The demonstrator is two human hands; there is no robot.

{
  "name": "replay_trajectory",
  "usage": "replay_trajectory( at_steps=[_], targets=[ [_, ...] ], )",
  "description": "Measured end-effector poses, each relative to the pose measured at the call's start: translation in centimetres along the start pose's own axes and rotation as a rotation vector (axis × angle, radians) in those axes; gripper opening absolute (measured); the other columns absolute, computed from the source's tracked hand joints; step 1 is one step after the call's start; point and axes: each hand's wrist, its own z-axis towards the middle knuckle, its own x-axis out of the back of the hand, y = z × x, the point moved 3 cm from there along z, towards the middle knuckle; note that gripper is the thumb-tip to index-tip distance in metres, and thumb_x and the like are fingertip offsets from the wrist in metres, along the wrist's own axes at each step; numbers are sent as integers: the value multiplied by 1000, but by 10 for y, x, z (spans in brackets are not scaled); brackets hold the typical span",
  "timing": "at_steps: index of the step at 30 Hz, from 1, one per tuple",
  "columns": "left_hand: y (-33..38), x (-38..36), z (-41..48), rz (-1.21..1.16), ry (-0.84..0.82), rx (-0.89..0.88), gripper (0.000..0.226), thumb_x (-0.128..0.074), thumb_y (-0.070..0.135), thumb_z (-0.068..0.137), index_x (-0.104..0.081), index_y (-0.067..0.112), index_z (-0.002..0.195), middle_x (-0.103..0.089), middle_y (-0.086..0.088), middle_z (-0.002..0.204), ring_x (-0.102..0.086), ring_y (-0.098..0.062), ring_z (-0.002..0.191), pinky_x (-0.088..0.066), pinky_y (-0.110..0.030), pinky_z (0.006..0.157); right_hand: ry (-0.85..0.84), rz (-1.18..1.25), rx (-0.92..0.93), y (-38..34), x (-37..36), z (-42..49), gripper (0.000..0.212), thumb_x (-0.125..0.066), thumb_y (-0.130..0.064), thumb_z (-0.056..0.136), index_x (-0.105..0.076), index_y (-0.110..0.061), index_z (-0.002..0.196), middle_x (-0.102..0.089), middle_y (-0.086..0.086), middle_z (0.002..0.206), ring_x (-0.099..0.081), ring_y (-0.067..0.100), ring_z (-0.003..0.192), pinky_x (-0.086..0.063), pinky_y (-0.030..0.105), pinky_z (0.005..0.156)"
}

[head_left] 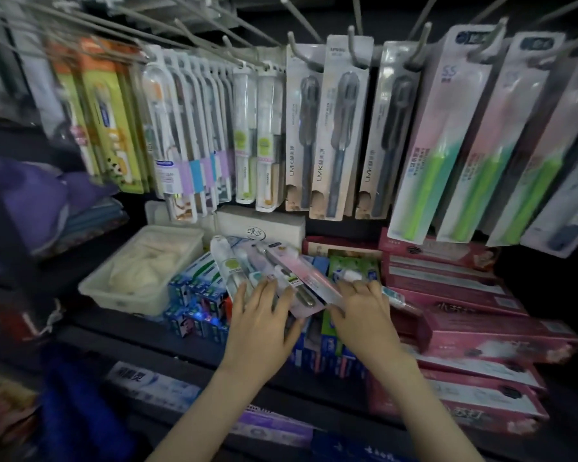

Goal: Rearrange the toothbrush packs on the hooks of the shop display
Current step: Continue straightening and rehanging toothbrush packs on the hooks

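Head view: three LMK packs [339, 135] hung at 12 o'clock; at 6, loose packs [234, 265] pressed by flat left hand [264, 325], pink pack [301, 275] pinched by right hand [361, 315].

Hooked packs [339, 128], loose packs [281, 271] below

Green-handled toothbrush packs [447, 155], maroon boxes [464, 295], seemingly cream tub [141, 275].
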Motion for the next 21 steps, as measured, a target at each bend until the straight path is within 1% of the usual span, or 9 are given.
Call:
replay_trajectory(
  at_steps=[2, 4, 6, 8, 10, 12, 17, 19, 21],
  targets=[
    [-1, -1, 1, -7, 6, -14, 49, -38, 46, 87, -64, 14, 114, -63, -12, 116, -57, -28, 113, -35, -50, 103, 82, 76, 14, 0, 3, 2, 39, -58, -25, 89, -56, -8, 123, -57, 9, 116, -42, 30, 107, -36, 39, 92],
    [0, 1, 3, -23, 20, -22, 49, -39, 46, 87, -64, 13, 114, -63, -11, 115, -57, -28, 113, -39, -51, 101, 227, 147, 5, 5, 10, 4, 30, -65, -17, 83, -62, -4, 111, -60, 12, 102, -47, 32, 94, -41, 41, 83],
    [1, 3, 5, -22, 42, -29, 51, -38, 46, 88, -64, 12, 115, -63, -13, 116, -58, -30, 113, -39, -53, 101, 269, 108, -74, 17, 20, 8, 37, -62, -20, 86, -57, -7, 120, -57, 12, 112, -45, 31, 101, -38, 41, 85],
    [5, 3, 7, -13, 61, -47, 52, -38, 45, 88, -64, 10, 116, -62, -14, 116, -57, -31, 113, -36, -53, 103, 92, 4, -197, 34, 22, 14, 49, -53, -28, 92, -42, -12, 137, -47, 9, 132, -34, 30, 120, -30, 42, 97],
    [9, 4, 10, -12, 66, -66, 53, -38, 46, 87, -62, 11, 118, -61, -14, 117, -55, -31, 115, -31, -53, 105, -122, -51, -258, 46, 19, 18, 43, -47, -30, 95, -41, -15, 136, -44, 7, 137, -26, 27, 128, -24, 40, 102],
    [15, 4, 14, -21, 55, -74, 52, -38, 46, 87, -62, 12, 119, -61, -13, 117, -55, -30, 115, -32, -54, 105, -155, -56, -212, 48, 17, 20, 34, -47, -24, 95, -49, -14, 127, -49, 7, 132, -28, 26, 127, -23, 38, 100],
    [25, 10, 22, -159, 66, -46, 51, -38, 46, 88, -61, 12, 119, -62, -10, 118, -58, -28, 112, -34, -55, 104, 81, -51, 15, 39, 26, 19, 31, -58, -20, 89, -55, -12, 119, -56, 4, 117, -41, 25, 114, -25, 32, 86],
    [26, 17, 22, -299, 116, -4, 50, -41, 46, 89, -57, 12, 122, -63, -7, 116, -59, -26, 109, -37, -51, 103, 163, 29, 116, 32, 29, 14, 31, -63, -16, 85, -59, -10, 115, -58, 5, 108, -46, 26, 107, -28, 33, 84],
    [25, 27, 22, -517, 159, 87, 51, -46, 49, 91, -52, 13, 127, -62, -2, 114, -56, -20, 106, -43, -42, 98, 209, 86, 233, 22, 31, 8, 28, -61, -19, 83, -62, -8, 109, -59, 4, 99, -46, 21, 100, -34, 32, 81]
  ],
)
